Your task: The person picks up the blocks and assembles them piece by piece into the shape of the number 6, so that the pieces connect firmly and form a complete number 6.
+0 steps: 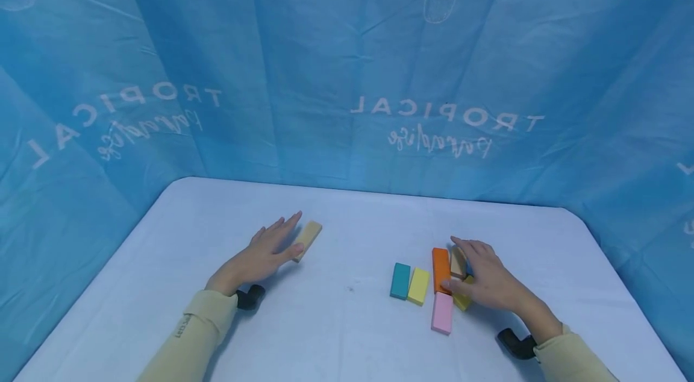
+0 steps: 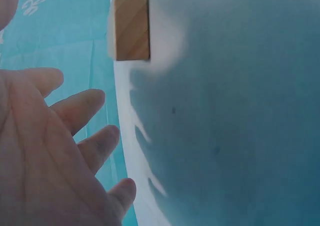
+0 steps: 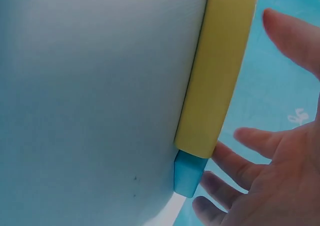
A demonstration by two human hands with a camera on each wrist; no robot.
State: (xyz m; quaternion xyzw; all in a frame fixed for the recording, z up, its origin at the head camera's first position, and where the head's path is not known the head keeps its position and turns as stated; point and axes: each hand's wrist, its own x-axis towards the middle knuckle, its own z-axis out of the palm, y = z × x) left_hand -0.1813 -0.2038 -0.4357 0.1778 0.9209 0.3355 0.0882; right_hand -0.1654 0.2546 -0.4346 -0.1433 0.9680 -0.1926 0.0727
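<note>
My left hand (image 1: 259, 258) hovers with fingers spread beside a plain wooden block (image 1: 310, 235), the thumb overlapping its near end in the head view. In the left wrist view, that block's end (image 2: 132, 26) is apart from the fingers. On the right, my right hand (image 1: 489, 281) is stretched over a group of blocks, fingers extended. Under or beside it lie an orange block (image 1: 441, 267), a wooden block (image 1: 458, 263), a dark yellow block (image 1: 462, 302) and a partly hidden blue block (image 3: 190, 173). A pink block (image 1: 442, 314) lies at the orange one's near end.
A teal block (image 1: 400, 281) and a light yellow block (image 1: 418, 287) lie side by side left of the group. The white table (image 1: 347, 346) has rounded far corners, with a blue printed curtain (image 1: 325, 68) behind and at its sides.
</note>
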